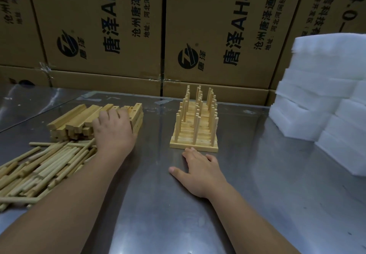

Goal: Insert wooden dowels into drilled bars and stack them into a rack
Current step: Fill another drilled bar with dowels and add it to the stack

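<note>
Rack (pixel 193 147) seems part-built; bars (pixel 79 115) and dowels (pixel 45 166) remain left. Our left hand (pixel 113 133) covers bars, grip unclear; right hand (pixel 200 171) flat, empty.

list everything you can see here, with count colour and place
drilled bars: one pile, too many to count, pale wood, table's far left
loose dowels: one heap, too many to count, pale wood, near left, in front of the bars
rack: one, pale wood, upright dowels in rows, table centre
table: one, grey metal, under everything
cardboard boxes: several, brown with black print, behind the table
foam blocks: several stacked, white, right
left hand: one, rests on the bars, grip unclear
right hand: one, flat on the table before the rack
</note>
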